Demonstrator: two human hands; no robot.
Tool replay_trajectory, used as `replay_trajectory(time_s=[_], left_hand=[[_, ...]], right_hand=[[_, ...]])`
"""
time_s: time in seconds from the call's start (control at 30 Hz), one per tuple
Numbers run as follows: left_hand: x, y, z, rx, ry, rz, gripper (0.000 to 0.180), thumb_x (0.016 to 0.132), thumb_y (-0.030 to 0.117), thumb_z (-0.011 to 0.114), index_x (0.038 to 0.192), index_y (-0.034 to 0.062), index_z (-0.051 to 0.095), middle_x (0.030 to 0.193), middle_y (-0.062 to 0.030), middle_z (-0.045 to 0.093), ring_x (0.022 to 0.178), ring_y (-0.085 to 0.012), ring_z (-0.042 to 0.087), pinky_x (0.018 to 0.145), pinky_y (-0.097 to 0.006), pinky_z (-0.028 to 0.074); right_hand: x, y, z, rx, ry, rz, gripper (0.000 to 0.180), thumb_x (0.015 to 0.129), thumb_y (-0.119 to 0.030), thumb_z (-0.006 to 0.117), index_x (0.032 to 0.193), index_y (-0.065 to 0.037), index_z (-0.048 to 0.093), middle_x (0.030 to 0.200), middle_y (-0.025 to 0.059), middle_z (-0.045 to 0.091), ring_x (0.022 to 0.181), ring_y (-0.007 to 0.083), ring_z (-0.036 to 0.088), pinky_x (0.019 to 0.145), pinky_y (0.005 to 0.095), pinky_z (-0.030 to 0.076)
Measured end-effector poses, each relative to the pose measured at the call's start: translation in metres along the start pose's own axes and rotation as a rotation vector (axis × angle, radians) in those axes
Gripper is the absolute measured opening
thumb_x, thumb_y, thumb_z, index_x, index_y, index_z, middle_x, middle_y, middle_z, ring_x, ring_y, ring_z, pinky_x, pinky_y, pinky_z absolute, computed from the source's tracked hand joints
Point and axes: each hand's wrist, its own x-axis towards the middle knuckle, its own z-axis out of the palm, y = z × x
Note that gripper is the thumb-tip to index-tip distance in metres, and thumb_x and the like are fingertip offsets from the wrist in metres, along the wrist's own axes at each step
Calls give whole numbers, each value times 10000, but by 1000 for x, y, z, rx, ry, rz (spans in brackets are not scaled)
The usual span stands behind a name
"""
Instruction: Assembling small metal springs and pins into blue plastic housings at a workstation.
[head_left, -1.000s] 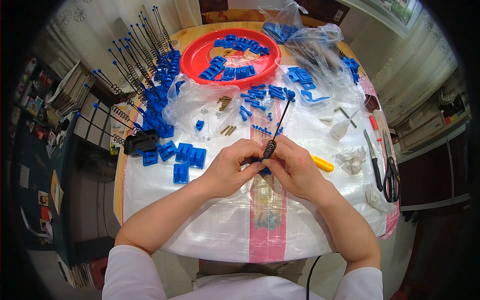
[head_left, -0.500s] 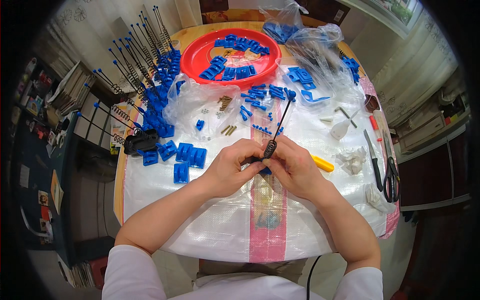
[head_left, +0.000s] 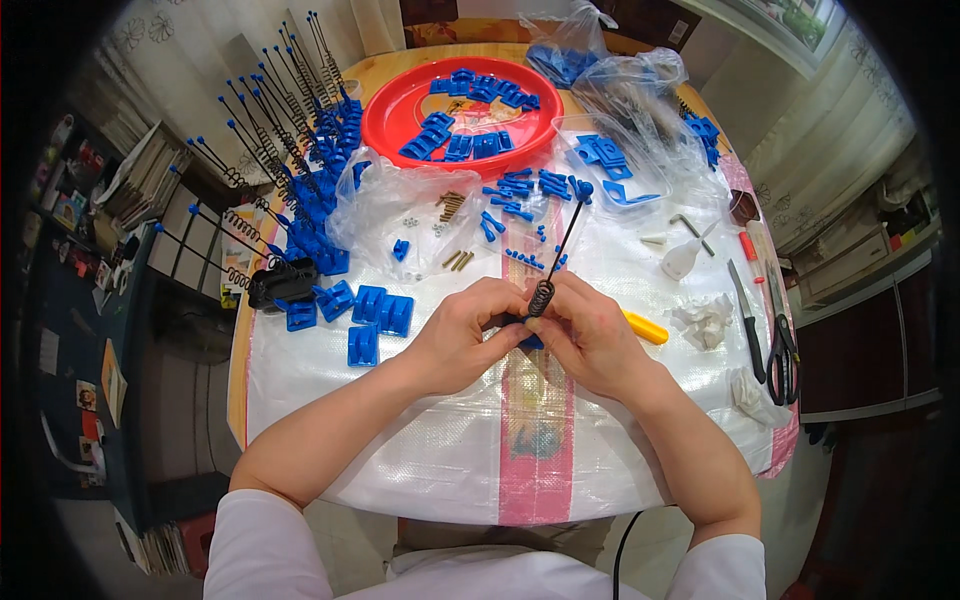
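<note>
- White woven sheet [head_left: 420,440] covering my table.
- My left hand [head_left: 462,335] and right hand [head_left: 590,335]: both pinching one black spring rod [head_left: 556,255], blue-tipped, tilted up above table centre.
- Red tray [head_left: 385,120]: blue clips.

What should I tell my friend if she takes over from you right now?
Left hand and right hand: both in a grip on one black spring rod with a blue ball tip, its base in a small blue plastic block.
Done: a row of finished spring rods stands at the left.
Left: loose blue plastic pieces in the round red tray, and more blue blocks on the white cloth.
</note>
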Motion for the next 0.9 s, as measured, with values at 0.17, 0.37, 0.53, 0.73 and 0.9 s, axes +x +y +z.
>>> replay_trajectory(time_s=[0.17, 0.37, 0.53, 0.73, 0.9], left_hand=[[0, 1, -2, 21, -32, -34, 200, 913, 18, 672, 1110, 13, 636, 1045, -88, 603, 878, -153, 624, 759, -284, 516], [0, -1, 0, 0, 7, 8, 198, 887, 28, 696, 1080, 17, 651, 1025, -101, 608, 838, -166, 625, 722, -280, 511], [0, -1, 0, -14, 6, 3, 198, 887, 26, 695, 1080, 18, 655, 1028, -100, 606, 842, -167, 623, 724, -280, 510], [0, 3, -1, 0, -12, 3, 196, 885, 10, 684, 1079, 17, 657, 1038, -100, 605, 850, -167, 623, 727, -281, 511], [0, 1, 0, -8, -10, -4, 195, 887, 9, 682, 1080, 14, 656, 1043, -100, 605, 862, -168, 628, 737, -279, 516]], right_hand=[[0, 0, 0, 1, 0, -1, 187, 846, -3, 673, 1017, -34, 605, 1027, 134, 653, 912, 337, 656, 768, 402, 536], [0, 0, 0, 1, 0, -5, 187, 846, -4, 674, 1016, -38, 606, 1009, 127, 649, 896, 334, 653, 756, 403, 532], [0, 2, 1, 4, 9, -19, 189, 849, -10, 676, 1021, -39, 603, 1012, 128, 648, 891, 335, 653, 749, 402, 531], [0, 2, 1, -11, 8, -20, 190, 849, -14, 679, 1020, -38, 600, 1026, 135, 647, 892, 340, 653, 747, 405, 532], [0, 2, 1, -1, 5, -13, 190, 847, -15, 679, 1019, -36, 601, 1017, 135, 647, 889, 340, 654, 747, 405, 533]])
